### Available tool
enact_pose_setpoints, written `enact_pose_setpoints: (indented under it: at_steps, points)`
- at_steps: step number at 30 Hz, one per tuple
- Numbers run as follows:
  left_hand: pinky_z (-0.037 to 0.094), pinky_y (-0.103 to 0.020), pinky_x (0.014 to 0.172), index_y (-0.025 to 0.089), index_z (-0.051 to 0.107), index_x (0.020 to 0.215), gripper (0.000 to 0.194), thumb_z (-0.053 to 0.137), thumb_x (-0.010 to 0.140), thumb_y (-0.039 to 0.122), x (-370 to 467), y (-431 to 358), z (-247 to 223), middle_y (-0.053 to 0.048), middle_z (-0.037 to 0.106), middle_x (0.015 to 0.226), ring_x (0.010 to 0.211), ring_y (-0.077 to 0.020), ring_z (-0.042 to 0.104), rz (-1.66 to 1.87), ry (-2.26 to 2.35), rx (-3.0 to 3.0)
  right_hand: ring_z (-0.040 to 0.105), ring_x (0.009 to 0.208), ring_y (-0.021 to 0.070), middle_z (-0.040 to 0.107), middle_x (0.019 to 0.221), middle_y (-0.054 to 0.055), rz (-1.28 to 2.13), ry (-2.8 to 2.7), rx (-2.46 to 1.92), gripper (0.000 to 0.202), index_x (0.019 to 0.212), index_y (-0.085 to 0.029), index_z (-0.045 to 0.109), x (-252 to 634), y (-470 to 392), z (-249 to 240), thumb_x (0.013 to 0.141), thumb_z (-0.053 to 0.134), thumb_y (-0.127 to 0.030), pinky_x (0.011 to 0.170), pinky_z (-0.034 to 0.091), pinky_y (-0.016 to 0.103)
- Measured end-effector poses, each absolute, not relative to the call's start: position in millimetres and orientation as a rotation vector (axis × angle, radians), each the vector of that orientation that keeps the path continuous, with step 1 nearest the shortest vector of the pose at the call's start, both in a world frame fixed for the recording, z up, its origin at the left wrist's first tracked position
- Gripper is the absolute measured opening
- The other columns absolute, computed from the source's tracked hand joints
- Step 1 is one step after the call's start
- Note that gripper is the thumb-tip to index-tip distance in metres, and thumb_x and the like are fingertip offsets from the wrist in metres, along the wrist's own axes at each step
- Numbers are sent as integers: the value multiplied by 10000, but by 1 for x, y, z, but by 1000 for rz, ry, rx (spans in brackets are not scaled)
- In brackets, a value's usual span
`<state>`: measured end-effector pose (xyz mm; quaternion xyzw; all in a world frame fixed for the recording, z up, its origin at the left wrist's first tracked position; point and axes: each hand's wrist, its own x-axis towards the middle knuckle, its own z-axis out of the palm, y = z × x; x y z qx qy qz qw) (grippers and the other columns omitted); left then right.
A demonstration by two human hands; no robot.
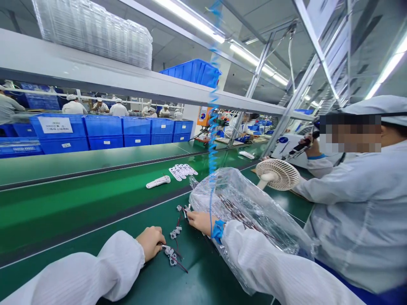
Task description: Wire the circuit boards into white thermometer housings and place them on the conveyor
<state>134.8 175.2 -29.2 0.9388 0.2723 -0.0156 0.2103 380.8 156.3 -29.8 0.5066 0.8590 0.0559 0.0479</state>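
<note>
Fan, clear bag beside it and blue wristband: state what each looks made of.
Fan: probably hard plastic, cream, low sheen, judging by its moulded-looking ribs.
Bag: thin, glossy plastic film; it crumples, glints and shows wires through it.
Wristband: fabric or soft plastic; its surface detail is too small to tell.

"R202" above Chinese characters on a white sign point(55, 125), blue bin point(77, 130)

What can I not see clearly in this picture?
- Head view: grip of left hand, hidden by its curled fingers.
- Head view: wires in plastic bag, partly behind creased film and right sleeve.
- Head view: contents of shelf bin, behind its walls.
- Head view: small labels on far bins, too small to read.
</note>
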Motion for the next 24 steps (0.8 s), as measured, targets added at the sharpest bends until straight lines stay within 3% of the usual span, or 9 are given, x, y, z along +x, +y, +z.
enact_pose_setpoints:
  at_steps: [9,12,16,21,24]
  points:
    - [468,-325,654,125,543,938,203,495,802,268,92,184,-16,-47,574,906,716,-139,560,64,831,2612,547,855,158,563,976,46,-435,2890,1934,199,959,-146,537,363,148,-4,836,452,-276,751,445,368]
    - [450,-316,701,133,579,881,134,481,793,155,90,177,-6,-39,585,860,771,-152,556,141,794,2641,564,801,147,576,892,36,-683,2933,2218,237,979,-135,514,347,140,5,862,394,-303,712,461,350]
    - [416,-276,790,194,580,965,297,453,750,33,110,159,-10,-37,561,1004,904,-158,529,191,634,2691,578,719,127,574,793,18,-998,2874,2448,289,974,-123,496,325,124,5,886,321,-336,633,482,306]
    - [425,-381,776,152,567,930,154,475,806,163,131,151,-27,-52,578,952,903,-185,523,117,538,2709,509,486,64,534,622,-38,-1130,2705,2488,233,854,-120,531,313,105,-9,860,400,-313,474,443,216]
    - [415,-393,796,141,574,867,133,476,814,213,128,154,-29,-51,576,952,909,-181,523,110,551,2668,519,522,69,548,629,-34,-1073,2654,2450,209,772,-124,555,311,99,-19,840,446,-289,511,449,226]
